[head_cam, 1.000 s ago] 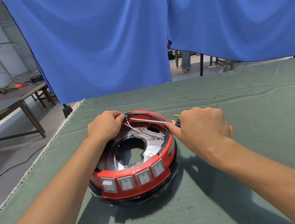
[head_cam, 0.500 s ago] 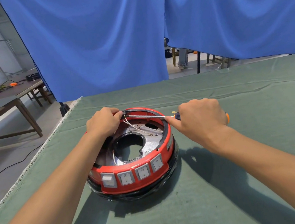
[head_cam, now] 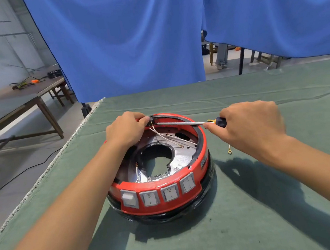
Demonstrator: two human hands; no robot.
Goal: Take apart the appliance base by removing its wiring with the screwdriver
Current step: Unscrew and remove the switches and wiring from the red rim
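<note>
Head cam: red appliance base (head_cam: 163, 188) sits mid green table (head_cam: 272, 205), left hand (head_cam: 126, 130) pinching the far rim by the white wires (head_cam: 162, 136), right hand (head_cam: 250, 127) closed on the screwdriver (head_cam: 180, 123), tip at that terminal. Keep shaft in line w/ the screw, hold rim firm so tip doesn't slip into wires. Loose ring terminal (head_cam: 229, 151) on the cloth just right of base, not in the way; blue curtain (head_cam: 129, 36) well behind.

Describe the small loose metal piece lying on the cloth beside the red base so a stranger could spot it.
Start at the round red appliance base on the green cloth. Look just off its right side, below the right hand. The small brass ring terminal lies there alone, apart from the base.
</note>
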